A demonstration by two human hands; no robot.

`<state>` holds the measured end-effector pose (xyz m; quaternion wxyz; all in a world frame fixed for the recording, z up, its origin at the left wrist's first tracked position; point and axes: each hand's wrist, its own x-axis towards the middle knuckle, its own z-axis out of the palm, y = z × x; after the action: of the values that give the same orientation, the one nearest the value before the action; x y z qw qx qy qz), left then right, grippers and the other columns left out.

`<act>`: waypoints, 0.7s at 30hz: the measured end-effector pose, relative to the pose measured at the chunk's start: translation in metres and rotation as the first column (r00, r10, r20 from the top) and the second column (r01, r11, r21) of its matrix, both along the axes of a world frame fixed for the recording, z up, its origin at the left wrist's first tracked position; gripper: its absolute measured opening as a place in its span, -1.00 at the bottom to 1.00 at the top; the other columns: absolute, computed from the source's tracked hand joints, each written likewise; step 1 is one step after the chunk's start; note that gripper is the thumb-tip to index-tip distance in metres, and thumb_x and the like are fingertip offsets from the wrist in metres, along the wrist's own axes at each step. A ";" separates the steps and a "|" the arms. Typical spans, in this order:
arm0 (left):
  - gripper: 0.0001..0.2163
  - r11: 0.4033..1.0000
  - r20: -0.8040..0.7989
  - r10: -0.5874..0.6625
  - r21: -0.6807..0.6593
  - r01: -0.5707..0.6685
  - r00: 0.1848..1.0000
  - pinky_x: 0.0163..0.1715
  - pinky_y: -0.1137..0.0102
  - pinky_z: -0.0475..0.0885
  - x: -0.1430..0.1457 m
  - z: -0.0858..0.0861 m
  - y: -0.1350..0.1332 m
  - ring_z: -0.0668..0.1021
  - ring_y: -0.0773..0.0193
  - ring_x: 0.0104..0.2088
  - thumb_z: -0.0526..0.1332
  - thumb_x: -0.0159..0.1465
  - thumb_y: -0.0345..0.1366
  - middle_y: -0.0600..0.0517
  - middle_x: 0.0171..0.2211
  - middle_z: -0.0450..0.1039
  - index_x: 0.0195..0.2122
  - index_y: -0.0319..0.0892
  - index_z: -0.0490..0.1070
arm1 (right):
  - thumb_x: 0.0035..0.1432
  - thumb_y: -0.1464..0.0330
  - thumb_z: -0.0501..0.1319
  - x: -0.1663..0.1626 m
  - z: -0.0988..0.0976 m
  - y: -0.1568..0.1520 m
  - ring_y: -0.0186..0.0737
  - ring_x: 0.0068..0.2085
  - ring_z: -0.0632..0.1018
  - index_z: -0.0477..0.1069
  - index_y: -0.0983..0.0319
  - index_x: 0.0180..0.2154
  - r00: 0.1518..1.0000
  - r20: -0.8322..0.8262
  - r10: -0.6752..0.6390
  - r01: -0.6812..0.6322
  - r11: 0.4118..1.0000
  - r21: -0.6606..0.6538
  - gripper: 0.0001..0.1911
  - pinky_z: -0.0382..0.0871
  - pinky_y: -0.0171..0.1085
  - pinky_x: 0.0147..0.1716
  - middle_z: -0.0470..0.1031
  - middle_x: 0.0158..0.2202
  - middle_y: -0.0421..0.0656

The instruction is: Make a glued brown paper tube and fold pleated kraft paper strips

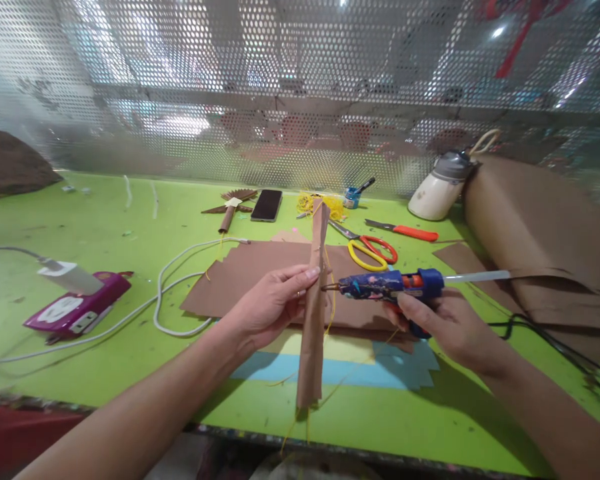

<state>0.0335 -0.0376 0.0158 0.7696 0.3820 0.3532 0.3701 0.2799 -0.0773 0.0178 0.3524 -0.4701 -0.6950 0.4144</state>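
My left hand (283,297) is closed around a long folded strip of brown paper (311,357), held upright over the table with yellow string hanging along it. In my right hand (445,327) is a blue hot glue gun (375,285), a clear glue stick (475,277) jutting from its back. The nozzle touches or nearly touches the strip's right edge, just beside my left fingertips. Beneath both hands lie stacked brown paper sheets (250,267), with light blue paper (265,370) under them. The glue gun's trigger side is partly hidden by my fingers.
Scissors (367,255), an orange-handled cutter (415,233), yellow string (305,200), a phone (267,205) and a brown paper figure (230,208) lie behind the sheets. A white bottle (437,190) and rolled brown paper (520,220) stand right. A purple power strip (80,310) with a white cable is left.
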 end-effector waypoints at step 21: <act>-0.78 1.000 -0.023 -0.029 -0.010 0.029 0.999 -0.34 0.40 0.46 0.001 -0.002 0.001 0.53 0.30 -0.43 0.34 0.12 -0.22 0.00 -0.41 0.48 -0.27 -0.24 0.50 | 0.24 0.08 0.06 0.002 0.000 0.001 -0.31 -0.50 0.37 0.37 0.24 -0.48 0.996 0.088 -0.007 0.003 0.999 0.044 -0.58 0.27 -0.34 -0.52 0.37 -0.53 -0.17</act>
<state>0.0346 -0.0365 0.0142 0.7726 0.3877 0.3581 0.3529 0.2816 -0.0767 0.0175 0.3326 -0.4819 -0.7177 0.3770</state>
